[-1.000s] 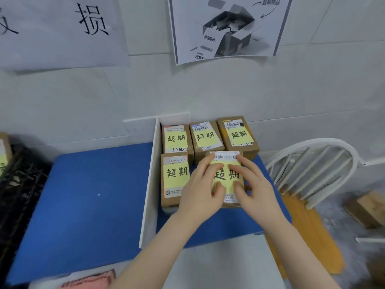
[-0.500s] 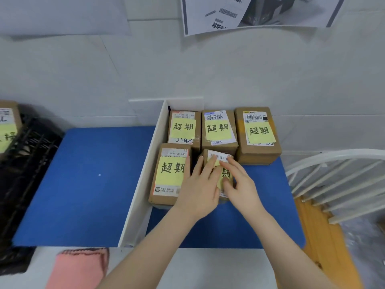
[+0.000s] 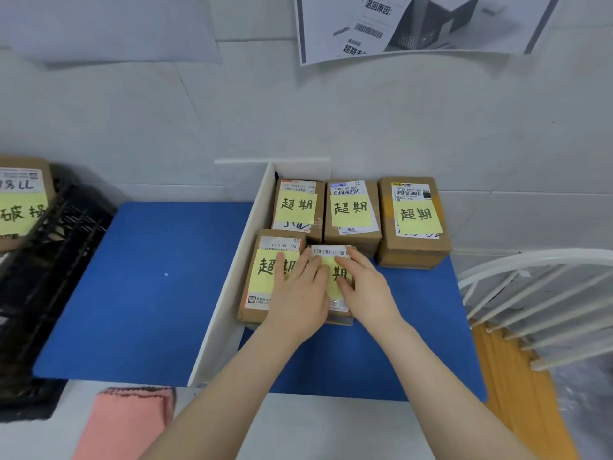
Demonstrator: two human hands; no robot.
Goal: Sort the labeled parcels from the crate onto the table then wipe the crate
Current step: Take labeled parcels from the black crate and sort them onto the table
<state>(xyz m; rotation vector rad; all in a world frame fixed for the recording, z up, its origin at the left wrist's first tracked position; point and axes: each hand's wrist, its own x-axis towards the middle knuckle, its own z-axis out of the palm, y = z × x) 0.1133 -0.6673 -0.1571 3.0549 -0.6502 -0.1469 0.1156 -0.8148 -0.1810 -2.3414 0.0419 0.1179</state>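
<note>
Cardboard parcel (image 3: 331, 252), the small front one, now sits tight against its neighbour (image 3: 265, 273) on the blue table (image 3: 149, 277), right of the white divider (image 3: 232, 287). A second ago a gap showed between the two and its whole note was readable. On its top lie the left hand (image 3: 300, 293) and right hand (image 3: 366, 290), both flat, fingers straight, pressing, curled round nothing. The left fingers now overlap the neighbour's note. View has dipped: pink cloth (image 3: 129, 423) at the near edge and black crate (image 3: 49, 260) at left are in frame.

Judgement: the parcel is being squared into the group and placing is nearly done. A further parcel (image 3: 23, 204) sits in or on the crate (cannot tell which), so sorting is unfinished. Wiping is not begun; the cloth lies untouched.

Writing:
- Yellow notes on all five sorted parcels read 超期; on the pressed one only 期 shows.
- Neighbour's label: H431-00 036.
- In the back row (image 3: 351, 210): H431-00 049 and 530-D5 069; the third code is too small to trust.
- Note on the further parcel: 破 plus a cut-off character.
- On the poster (image 3: 414, 24): 退回原因:, with 超期 beneath.
</note>
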